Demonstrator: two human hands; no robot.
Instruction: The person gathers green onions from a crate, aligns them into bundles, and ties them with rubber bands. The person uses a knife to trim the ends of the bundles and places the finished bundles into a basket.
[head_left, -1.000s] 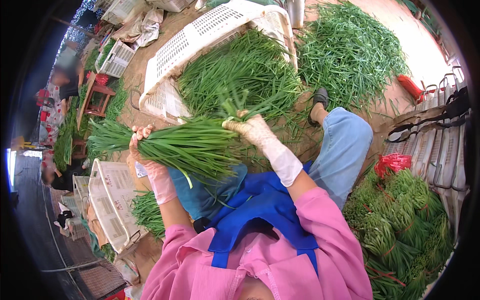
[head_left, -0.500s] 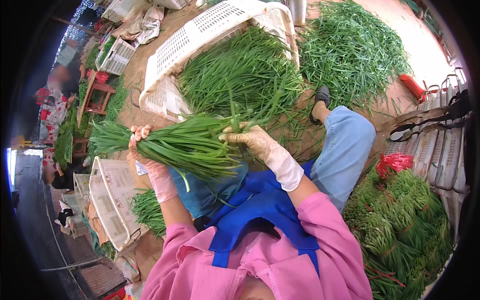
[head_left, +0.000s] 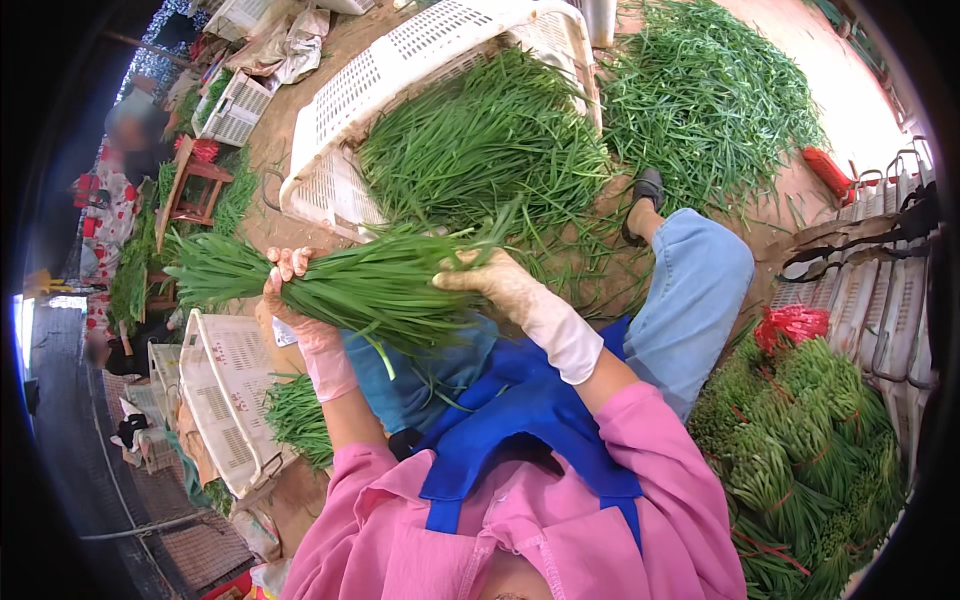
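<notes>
A thick bunch of garlic chives (head_left: 385, 285) lies crosswise above my lap. My left hand (head_left: 292, 275), in a thin translucent glove, is closed around the bunch near its left end. At the opposite end my right hand (head_left: 495, 285), in a stained pale glove, has its fingers pinched on some of the leaves, and a few blurred strands stick up beside it. Just beyond, loose chives (head_left: 490, 140) spill out of a white plastic crate (head_left: 400, 60) tipped on its side.
A heap of loose green leaves (head_left: 710, 100) covers the floor at far right. Tied bundles (head_left: 800, 430) are stacked to my right, beside upright crates (head_left: 860, 270) and red ties (head_left: 790, 325). Another white crate (head_left: 225, 390) stands at left. A person (head_left: 120, 210) and a wooden stool (head_left: 195, 195) are farther left.
The bunch and my left hand have shifted slightly, with the leaves fanning more at the left end. My right hand has moved a little left, and the strands above it have swung.
</notes>
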